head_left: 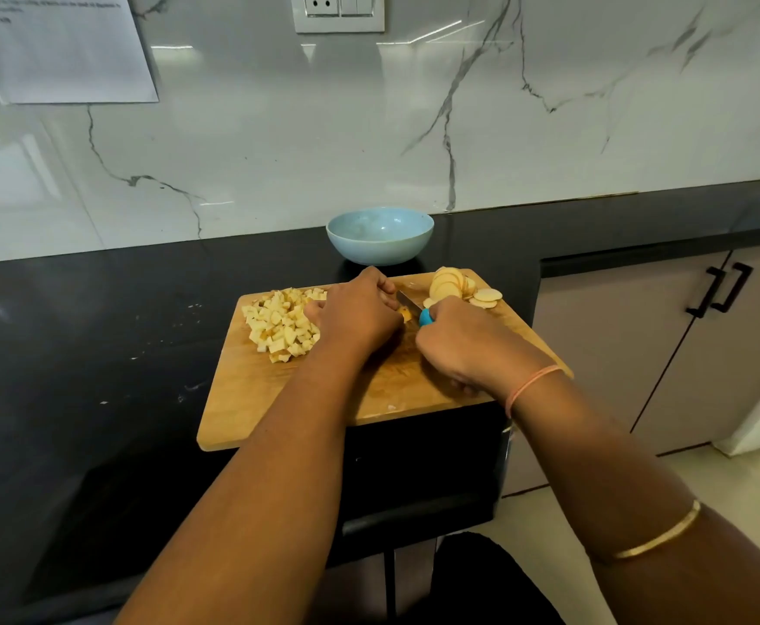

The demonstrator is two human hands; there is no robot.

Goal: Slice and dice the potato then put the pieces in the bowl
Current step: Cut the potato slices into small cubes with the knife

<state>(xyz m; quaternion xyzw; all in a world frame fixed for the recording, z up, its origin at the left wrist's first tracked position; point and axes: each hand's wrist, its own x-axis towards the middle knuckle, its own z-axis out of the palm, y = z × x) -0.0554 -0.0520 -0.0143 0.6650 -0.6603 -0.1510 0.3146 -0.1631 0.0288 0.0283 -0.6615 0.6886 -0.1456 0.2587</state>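
At frame centre, the left grip [355, 318] is arching knuckles-up over the cutting board [279, 399], its fingers curling down onto a small potato piece [406, 314]. The right grip [464, 349] is clenching round the blue handle of the knife [424, 316], whose blade is angling toward the left fingers. Diced potato [281, 327] is lying on the board's left side, slices [455, 286] are lying at its upper right, and the bowl [380, 236] is sitting just behind the board on the bench [98, 331].

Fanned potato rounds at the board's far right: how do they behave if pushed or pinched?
The potato rounds lean overlapped, so a push likely slides them apart. Thin and flat, probably light and awkward to pinch up.
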